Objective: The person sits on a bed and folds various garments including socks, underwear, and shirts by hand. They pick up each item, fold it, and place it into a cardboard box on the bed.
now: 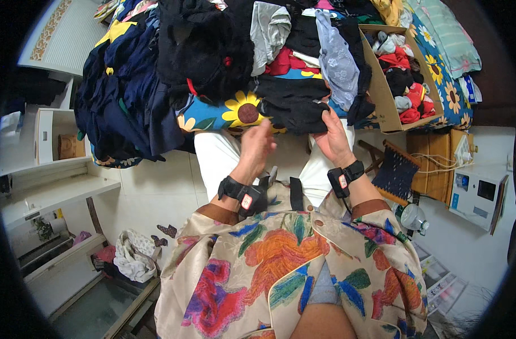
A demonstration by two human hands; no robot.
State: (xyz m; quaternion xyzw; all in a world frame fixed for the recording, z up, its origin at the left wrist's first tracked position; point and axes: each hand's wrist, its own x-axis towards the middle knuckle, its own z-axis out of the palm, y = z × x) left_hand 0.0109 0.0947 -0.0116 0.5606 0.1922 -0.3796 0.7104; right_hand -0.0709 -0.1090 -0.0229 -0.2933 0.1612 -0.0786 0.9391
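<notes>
A dark cloth garment, perhaps trousers or leggings, lies across the near edge of the bed. My right hand pinches its right end between thumb and fingers. Just below the garment's left end is my left hand, slightly blurred, with its fingers loosely curled and nothing visible in them. Beyond the garment lie a light blue lace-patterned piece, a pale grey cloth and a red cloth. A sunflower-print sheet shows beneath them.
Dark clothes and a black garment are heaped at left. An open cardboard box of small rolled cloths stands at right. A folding stool, plastic bottle and wooden cabinet are right of me; white shelving is left.
</notes>
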